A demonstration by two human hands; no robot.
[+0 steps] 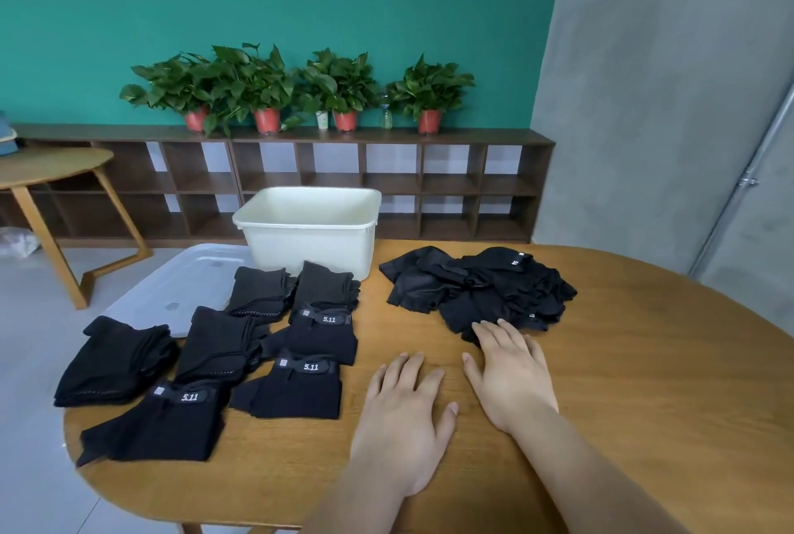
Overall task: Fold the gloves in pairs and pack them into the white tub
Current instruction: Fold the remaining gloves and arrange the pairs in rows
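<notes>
On the oval wooden table [644, 404], two bare hands are lying flat, holding nothing. The left hand [404, 409] is resting palm-down with fingers straight and slightly spread; the right hand [511, 370] is reaching forward, its straight fingertips touching the near edge of one loose heap of black fabric gloves [481, 293]. Seven folded black bundles [296, 387] are sitting to the left, three showing "5.11" straps. One rectangular white plastic tub [309, 224] is standing at the far edge, beside one translucent flat lid [172, 284].

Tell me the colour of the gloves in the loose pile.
Black, seen in the head view: the loose pile.
</notes>
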